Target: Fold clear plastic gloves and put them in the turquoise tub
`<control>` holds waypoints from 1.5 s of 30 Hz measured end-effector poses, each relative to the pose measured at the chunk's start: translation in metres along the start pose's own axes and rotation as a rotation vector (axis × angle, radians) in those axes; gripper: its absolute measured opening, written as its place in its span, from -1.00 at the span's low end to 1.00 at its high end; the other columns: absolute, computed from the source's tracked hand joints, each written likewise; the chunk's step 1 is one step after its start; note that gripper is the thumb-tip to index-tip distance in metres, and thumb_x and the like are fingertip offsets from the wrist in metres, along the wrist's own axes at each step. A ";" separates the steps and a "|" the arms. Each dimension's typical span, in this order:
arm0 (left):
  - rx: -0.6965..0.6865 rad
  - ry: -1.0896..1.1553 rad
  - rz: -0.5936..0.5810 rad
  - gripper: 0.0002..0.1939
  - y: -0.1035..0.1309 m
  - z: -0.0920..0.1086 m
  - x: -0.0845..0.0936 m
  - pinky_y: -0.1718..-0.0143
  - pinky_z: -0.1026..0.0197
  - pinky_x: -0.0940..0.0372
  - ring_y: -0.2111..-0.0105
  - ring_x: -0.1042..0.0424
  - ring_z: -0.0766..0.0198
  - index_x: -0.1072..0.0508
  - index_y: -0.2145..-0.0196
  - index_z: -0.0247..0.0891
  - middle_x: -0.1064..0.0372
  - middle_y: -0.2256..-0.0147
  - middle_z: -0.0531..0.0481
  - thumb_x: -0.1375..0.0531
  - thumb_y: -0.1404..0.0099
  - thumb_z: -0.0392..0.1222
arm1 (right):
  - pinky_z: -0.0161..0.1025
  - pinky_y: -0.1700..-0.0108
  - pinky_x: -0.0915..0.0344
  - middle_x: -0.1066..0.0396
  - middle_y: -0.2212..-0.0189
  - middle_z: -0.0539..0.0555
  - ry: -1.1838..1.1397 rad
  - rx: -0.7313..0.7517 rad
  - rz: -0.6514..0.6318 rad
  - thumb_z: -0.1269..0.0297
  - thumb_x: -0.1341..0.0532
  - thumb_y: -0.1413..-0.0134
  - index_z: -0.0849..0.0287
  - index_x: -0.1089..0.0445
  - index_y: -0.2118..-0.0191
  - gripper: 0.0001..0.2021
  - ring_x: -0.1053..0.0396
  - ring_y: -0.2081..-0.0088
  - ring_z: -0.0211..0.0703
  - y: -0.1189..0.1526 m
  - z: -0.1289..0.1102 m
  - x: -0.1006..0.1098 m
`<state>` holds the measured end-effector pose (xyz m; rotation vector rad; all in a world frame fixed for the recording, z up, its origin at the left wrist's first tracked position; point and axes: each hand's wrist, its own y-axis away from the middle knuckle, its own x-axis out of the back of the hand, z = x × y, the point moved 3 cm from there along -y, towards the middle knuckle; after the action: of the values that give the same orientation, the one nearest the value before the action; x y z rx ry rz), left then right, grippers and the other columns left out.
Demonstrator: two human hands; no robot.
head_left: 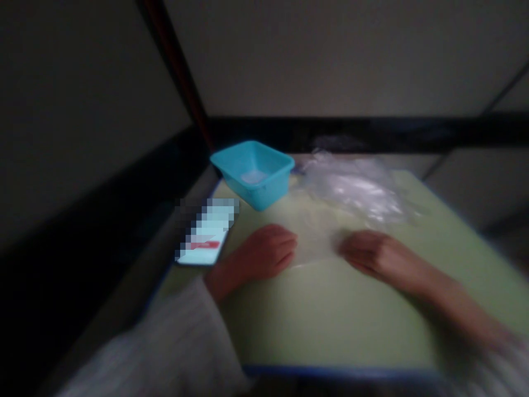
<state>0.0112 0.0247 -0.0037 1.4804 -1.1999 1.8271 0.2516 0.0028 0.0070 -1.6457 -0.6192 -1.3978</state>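
Pretty dim room, plain greyish wall [351,60] with a black band [372,134] behind a green, blue-edged table [339,320].

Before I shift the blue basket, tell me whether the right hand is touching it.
Apart: the head view shows tabletop and clear plastic between the right hand and the blue basket.

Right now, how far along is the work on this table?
Done, it seems: a clear plastic sheet lies flat on the table, and a pale thing sits in the blue basket. In hand: the left hand is at the sheet's left edge; the right hand, blurred, is near its right. Apparently left: the clear plastic heap behind, which neither hand touches.
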 end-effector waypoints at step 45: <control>0.162 0.154 -0.063 -0.73 -0.001 -0.007 -0.001 0.07 0.10 -0.28 0.16 -0.42 0.19 -0.46 0.20 -0.32 -0.46 0.19 -0.12 0.03 -0.37 -0.25 | -0.25 0.33 -0.35 -0.48 0.40 0.07 -0.495 -0.481 0.235 0.24 -0.05 -0.22 0.18 -0.35 0.31 -0.81 -0.43 0.38 -0.16 -0.002 0.026 -0.008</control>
<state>0.0089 0.0310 -0.0045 1.4154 -0.9405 1.9944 0.2618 0.0273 -0.0001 -2.4003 -0.3509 -1.0128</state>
